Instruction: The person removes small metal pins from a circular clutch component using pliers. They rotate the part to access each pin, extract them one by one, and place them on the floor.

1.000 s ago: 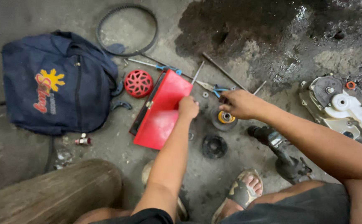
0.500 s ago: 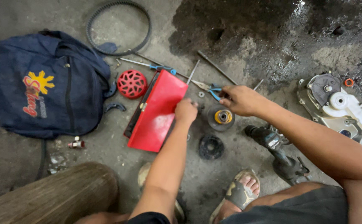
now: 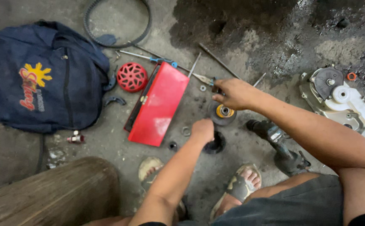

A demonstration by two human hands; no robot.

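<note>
A: Arms? Any sleeves?

B: None in sight. Both forearms bare down to the left hand [image 3: 202, 130] and right hand [image 3: 234, 93]; no watch, no rings, no gloves.

A: Legs?

B: Dark grey shorts [image 3: 299, 205], plain fabric, hem at the knee.

A: Feet?

B: Open sandals [image 3: 242, 184] with wide patterned straps, worn and dusty, toes showing. The second one [image 3: 150, 168] is half hidden behind the left arm.

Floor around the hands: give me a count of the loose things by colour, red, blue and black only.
Red: 2, the metal case and the round grille cap
Blue: 1, the bag
Black: 2, the rubber belt and the power tool
Total: 5
</note>
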